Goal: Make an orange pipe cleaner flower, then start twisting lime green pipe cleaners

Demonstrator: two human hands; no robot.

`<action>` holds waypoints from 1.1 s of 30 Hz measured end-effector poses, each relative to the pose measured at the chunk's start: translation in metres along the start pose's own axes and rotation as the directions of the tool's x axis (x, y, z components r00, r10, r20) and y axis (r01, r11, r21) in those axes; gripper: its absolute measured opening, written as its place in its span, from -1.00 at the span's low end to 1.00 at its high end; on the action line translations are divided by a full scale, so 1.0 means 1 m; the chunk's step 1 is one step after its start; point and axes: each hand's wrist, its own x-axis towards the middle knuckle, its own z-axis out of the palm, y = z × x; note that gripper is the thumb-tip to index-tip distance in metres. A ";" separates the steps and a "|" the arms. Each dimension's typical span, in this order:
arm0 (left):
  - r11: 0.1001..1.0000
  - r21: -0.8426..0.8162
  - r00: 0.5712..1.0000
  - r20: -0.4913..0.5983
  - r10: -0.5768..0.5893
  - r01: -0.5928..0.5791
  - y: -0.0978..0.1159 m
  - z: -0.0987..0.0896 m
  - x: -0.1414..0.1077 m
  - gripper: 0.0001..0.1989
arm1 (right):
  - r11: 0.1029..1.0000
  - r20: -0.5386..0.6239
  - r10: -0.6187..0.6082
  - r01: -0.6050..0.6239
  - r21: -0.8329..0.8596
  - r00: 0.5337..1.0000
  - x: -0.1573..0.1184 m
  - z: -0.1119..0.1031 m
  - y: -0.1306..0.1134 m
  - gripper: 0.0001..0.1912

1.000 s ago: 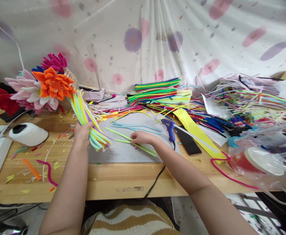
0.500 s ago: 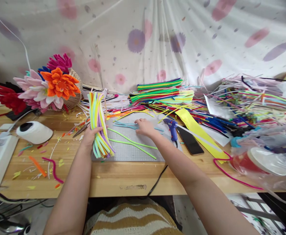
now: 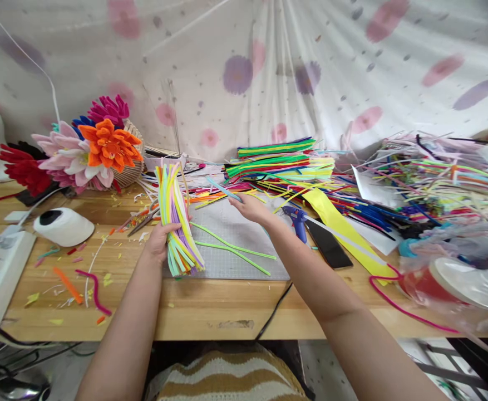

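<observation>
My left hand [image 3: 162,238] is closed around a thick bundle of pastel pipe cleaners [image 3: 176,214] in yellow, mint, lilac and white, held over the left side of the grey cutting mat [image 3: 227,266]. Light blue pipe cleaners [image 3: 223,188] are pinched in my right hand [image 3: 250,208], raised over the far part of the mat, their free ends pointing up and left. How many there are I cannot tell. Two bright green pipe cleaners [image 3: 237,253] lie on the mat between my hands. A blue glue gun [image 3: 297,221] rests right of my right wrist.
Heaps of coloured pipe cleaners [image 3: 269,167] fill the back. A phone [image 3: 329,242] and yellow ribbon [image 3: 339,228] lie at right, beyond them a red spool [image 3: 419,284] in plastic. Fuzzy flowers [image 3: 108,146], a thread cone [image 3: 64,226] and scissors [image 3: 143,220] are at left.
My right hand has lifted the light blue pipe cleaners off the mat, where they lay under its fingers. My left hand still grips the bundle. The view has shifted slightly.
</observation>
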 end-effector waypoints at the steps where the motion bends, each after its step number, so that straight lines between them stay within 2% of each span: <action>1: 1.000 -0.008 1.000 0.010 -0.008 0.008 0.000 0.001 0.000 -0.49 | 0.998 0.012 -0.033 0.032 0.058 0.999 -0.002 -0.002 -0.006 -0.58; 3: 1.000 -0.017 0.999 0.025 -0.025 0.026 -0.002 0.005 0.001 -0.49 | 0.990 0.042 -0.084 0.078 0.121 0.996 -0.005 0.000 -0.018 -0.53; 7: 1.000 0.007 1.000 0.003 -0.002 0.002 -0.007 0.012 0.001 -0.50 | 0.991 0.094 -0.099 0.090 0.097 0.991 -0.010 0.019 -0.039 -0.69; 11: 0.997 0.057 0.998 -0.029 0.047 -0.045 -0.012 0.015 0.001 -0.56 | 0.982 0.172 -0.154 0.132 0.132 0.973 -0.007 0.036 -0.048 -0.74; 13: 0.996 0.067 0.998 -0.023 0.059 -0.057 -0.013 0.018 0.000 -0.59 | 0.970 0.203 -0.166 0.122 0.212 0.965 -0.004 0.041 -0.051 -0.77; 15: 0.996 0.043 0.997 -0.028 0.075 -0.073 -0.014 0.021 0.001 -0.62 | 0.930 0.233 -0.132 0.040 0.364 0.964 -0.003 0.042 -0.056 -0.81; 17: 0.997 -0.035 0.997 -0.039 0.061 -0.062 -0.015 0.024 0.001 -0.67 | 0.824 0.310 -0.091 -0.103 0.558 0.947 -0.004 0.041 -0.059 -0.83; 19: 0.991 -0.131 0.999 -0.035 0.003 -0.007 -0.014 0.025 0.003 -0.68 | 0.668 0.412 -0.118 -0.235 0.706 0.903 -0.006 0.038 -0.059 -0.82; 23: 0.969 -0.236 0.998 0.005 -0.069 0.068 -0.011 0.023 0.004 -0.63 | 0.409 0.520 -0.240 -0.400 0.820 0.820 -0.008 0.026 -0.047 -0.81; 25: 0.969 -0.229 0.995 0.024 -0.093 0.096 -0.009 0.022 0.004 -0.63 | 0.269 0.509 -0.203 -0.453 0.850 0.836 -0.005 0.021 -0.040 -0.80; 28: 0.974 -0.181 0.990 0.009 -0.140 0.139 -0.008 0.026 0.004 -0.65 | 0.098 0.410 -0.010 -0.407 0.908 0.912 0.002 0.020 -0.037 -0.79; 30: 0.979 -0.151 0.991 -0.003 -0.135 0.133 -0.007 0.033 0.004 -0.70 | 0.077 0.349 0.088 -0.356 0.931 0.933 0.005 0.023 -0.041 -0.78; 33: 0.989 -0.063 0.991 0.021 -0.129 0.130 -0.005 0.045 0.004 -0.77 | 0.110 0.312 0.057 -0.317 0.942 0.948 0.009 0.030 -0.053 -0.76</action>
